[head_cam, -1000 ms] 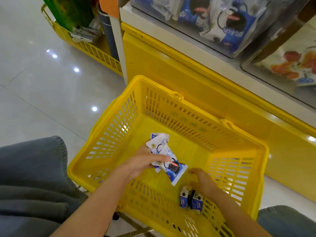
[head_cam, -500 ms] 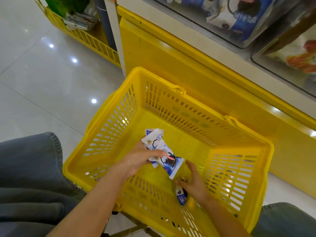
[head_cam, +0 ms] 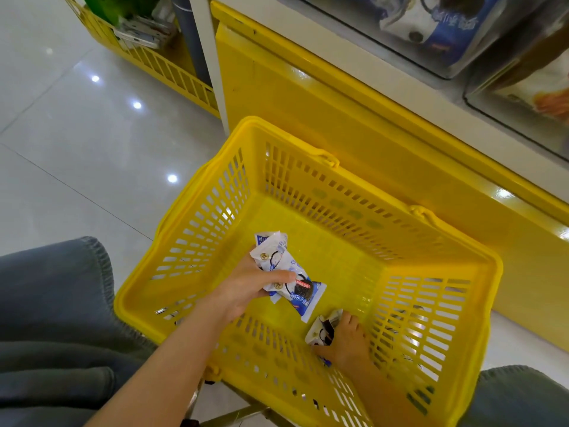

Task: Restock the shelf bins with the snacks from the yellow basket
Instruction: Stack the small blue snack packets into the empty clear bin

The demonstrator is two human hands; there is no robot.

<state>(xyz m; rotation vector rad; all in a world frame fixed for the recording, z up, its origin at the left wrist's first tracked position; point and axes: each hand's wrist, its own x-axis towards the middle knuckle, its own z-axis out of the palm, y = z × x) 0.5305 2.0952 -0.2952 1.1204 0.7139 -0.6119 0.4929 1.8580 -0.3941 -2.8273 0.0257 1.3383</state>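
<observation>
Yellow basket (head_cam: 308, 183): slotted plastic walls, solid floor, two handles folded down along the far rim. It sits in front of me, against the yellow base panel (head_cam: 354, 124) of the shelf unit.

Snack packets, held (head_cam: 289, 272): a small bunch of white and blue sachets printed with dark round sandwich biscuits, one with a small red label. The print on them is too small for me to read. My left hand (head_cam: 246, 288) is clenched around this bunch, thumb across the top, holding it above the basket floor near the left wall.

Snack packet, loose (head_cam: 323, 331): white wrapper with a dark biscuit picture, lying on the basket floor at the near wall. My right hand (head_cam: 348, 343) is pressed down over it, fingers curled on the wrapper; a blue corner shows under the palm. Whether it is lifted off the floor I cannot tell.

Shelf bin (head_cam: 443, 35): clear-fronted, top right, holding larger blue and white bags with the same biscuit picture and white characters I cannot make out. A second clear bin (head_cam: 523, 87) beside it shows packaging with orange pieces.

Second yellow basket (head_cam: 163, 69): top left on the tiled floor (head_cam: 77, 143), holding green packaging.

My knees in grey fabric (head_cam: 52, 318) flank the basket.
</observation>
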